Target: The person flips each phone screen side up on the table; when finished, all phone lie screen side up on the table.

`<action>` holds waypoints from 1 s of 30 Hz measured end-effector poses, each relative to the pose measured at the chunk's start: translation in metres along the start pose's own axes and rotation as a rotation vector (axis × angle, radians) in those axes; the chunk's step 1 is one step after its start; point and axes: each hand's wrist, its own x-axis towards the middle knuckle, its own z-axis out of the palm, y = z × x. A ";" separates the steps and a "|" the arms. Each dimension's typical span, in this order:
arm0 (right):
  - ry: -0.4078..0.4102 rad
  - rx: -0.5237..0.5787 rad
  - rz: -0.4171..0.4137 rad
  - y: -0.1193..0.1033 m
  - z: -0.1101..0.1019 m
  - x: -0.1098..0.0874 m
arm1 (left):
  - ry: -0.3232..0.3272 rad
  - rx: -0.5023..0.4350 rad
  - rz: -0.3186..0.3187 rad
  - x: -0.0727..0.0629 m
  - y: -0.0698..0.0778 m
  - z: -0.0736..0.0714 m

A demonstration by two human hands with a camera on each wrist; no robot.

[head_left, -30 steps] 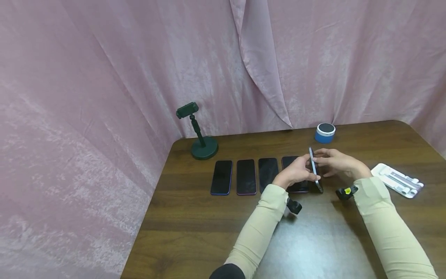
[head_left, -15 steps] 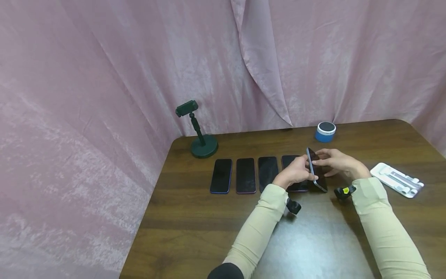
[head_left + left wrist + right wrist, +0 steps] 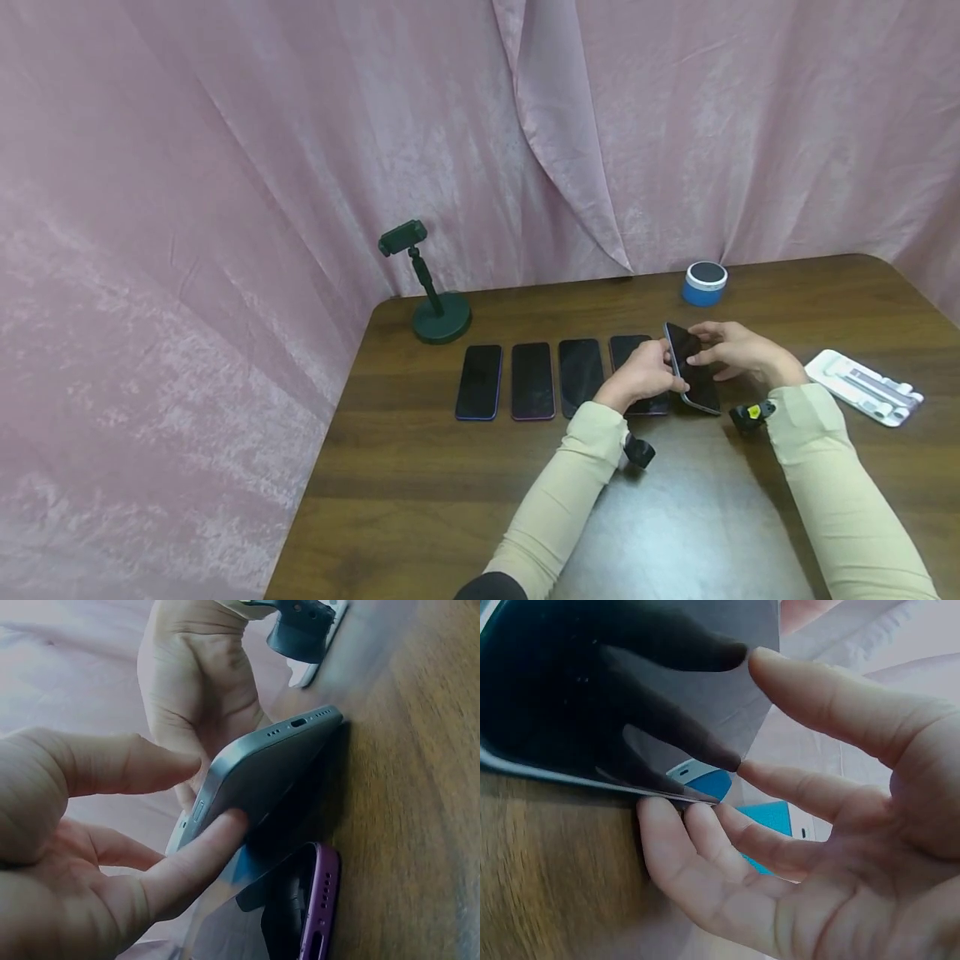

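Observation:
A dark-screened smartphone [image 3: 701,393] with a silvery frame leans on the table, its left edge raised. My left hand [image 3: 643,375] pinches that raised edge. In the left wrist view, the thumb is at the side of the smartphone [image 3: 262,772] and a finger is against its back. My right hand [image 3: 742,354] is on the other side. Seen from the right wrist, its outstretched fingertips touch the screen and far edge of the smartphone [image 3: 570,690]; whether the thumb touches is hard to tell. Beneath my left hand lies another smartphone [image 3: 651,406], partly hidden, with a purple frame [image 3: 322,900].
Three more smartphones, [image 3: 477,383] leftmost, continue the row leftward. A dark green stand [image 3: 441,317] is at the back left. A blue and white cylinder [image 3: 704,285] stands behind the hands. A white tray-like case [image 3: 862,387] lies right of the right wrist. Pink curtain [image 3: 375,125] hangs behind the wooden table [image 3: 390,475].
The smartphone has gone from nearly upright on its edge to a lower slant, its screen now more visible and its lower edge further right. Both hands have stayed close to it.

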 end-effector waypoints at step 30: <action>0.136 -0.297 0.017 -0.009 0.010 -0.001 | 0.013 0.171 -0.127 -0.002 0.004 0.006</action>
